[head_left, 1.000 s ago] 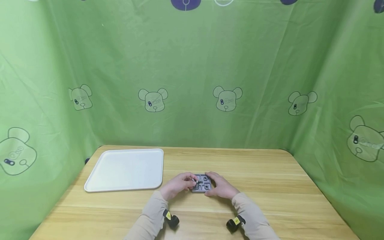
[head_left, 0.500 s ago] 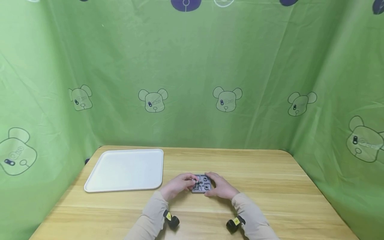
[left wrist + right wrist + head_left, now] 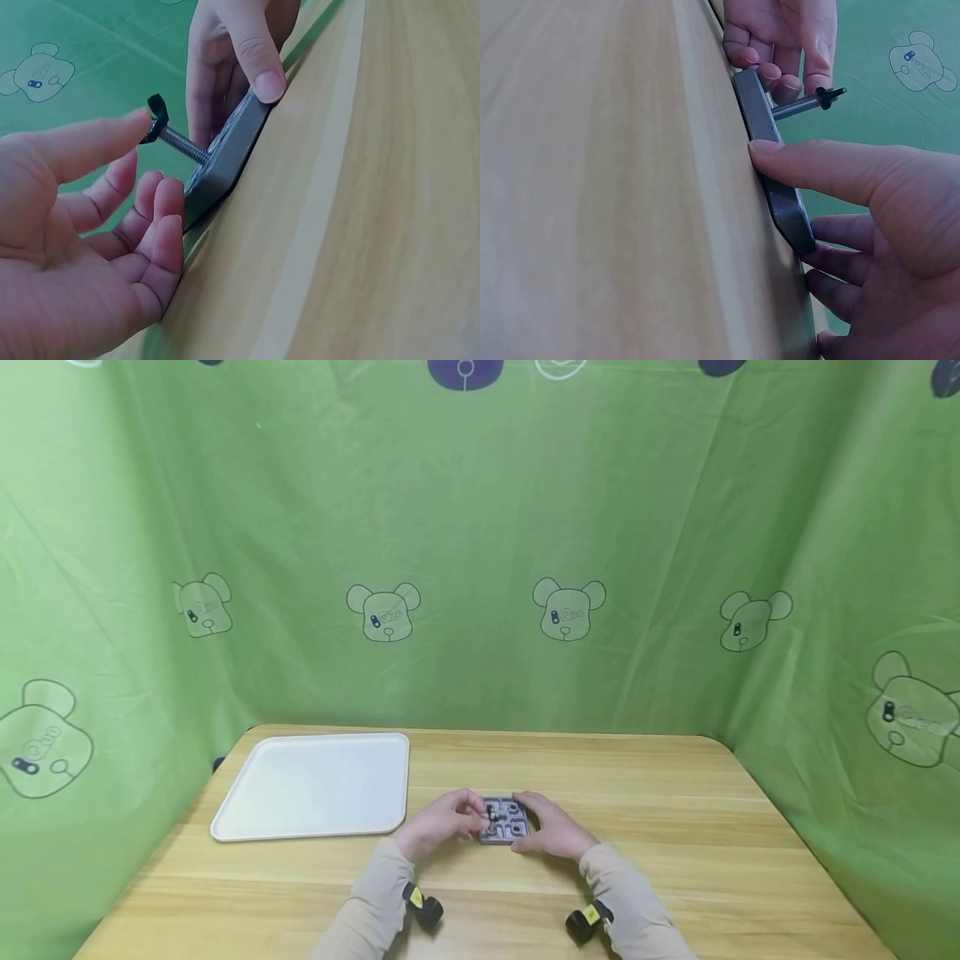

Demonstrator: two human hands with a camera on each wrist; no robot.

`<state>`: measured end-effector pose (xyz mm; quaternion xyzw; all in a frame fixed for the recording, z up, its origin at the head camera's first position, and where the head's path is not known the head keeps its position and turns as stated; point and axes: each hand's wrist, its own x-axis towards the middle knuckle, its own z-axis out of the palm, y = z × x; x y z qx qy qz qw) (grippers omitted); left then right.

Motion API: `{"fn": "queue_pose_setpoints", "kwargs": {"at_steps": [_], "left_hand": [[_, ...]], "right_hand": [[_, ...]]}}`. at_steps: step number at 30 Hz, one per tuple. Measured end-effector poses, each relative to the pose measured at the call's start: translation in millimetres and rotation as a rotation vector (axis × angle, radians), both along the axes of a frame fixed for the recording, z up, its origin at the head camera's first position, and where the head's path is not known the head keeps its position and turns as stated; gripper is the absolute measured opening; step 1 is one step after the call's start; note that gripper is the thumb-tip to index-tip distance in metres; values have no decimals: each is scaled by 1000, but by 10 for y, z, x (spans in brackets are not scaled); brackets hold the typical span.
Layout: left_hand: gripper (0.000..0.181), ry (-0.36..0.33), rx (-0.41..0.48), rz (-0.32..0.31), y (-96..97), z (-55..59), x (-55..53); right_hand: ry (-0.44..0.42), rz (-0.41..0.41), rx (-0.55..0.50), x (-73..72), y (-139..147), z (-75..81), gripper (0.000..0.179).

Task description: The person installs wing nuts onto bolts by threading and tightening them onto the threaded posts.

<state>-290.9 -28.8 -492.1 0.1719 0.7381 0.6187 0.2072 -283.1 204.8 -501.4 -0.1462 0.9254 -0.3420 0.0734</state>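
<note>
A grey square plate with recesses in its upper face lies on the wooden table. A threaded wing screw with a dark winged head stands up out of the plate near its left side. My left hand is at the winged head; its thumb reaches the wing in the left wrist view, and the other fingers are loosely bent below, around no part of the screw. With thumb and fingers on opposite edges, my right hand grips the right side of the plate. The screw's lower end is hidden in the plate.
To the left on the table lies a white tray. Green curtains with printed bear heads enclose the table at the back and both sides. Each wrist carries a small black camera on a strap.
My left hand has drawn back slightly to the left and its fingers have loosened from the screw's head. The right hand and the plate stay in place.
</note>
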Motion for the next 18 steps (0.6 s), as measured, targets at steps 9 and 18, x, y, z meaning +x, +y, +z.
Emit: {"fn": "queue_pose_setpoints", "kwargs": {"at_steps": [9, 18], "left_hand": [[34, 42, -16, -18, -4, -16, -26], [34, 110, -70, 4, 30, -16, -18]], "right_hand": [[-8, 3, -6, -7, 4, 0, 91], [-16, 6, -17, -1, 2, 20, 90]]}}
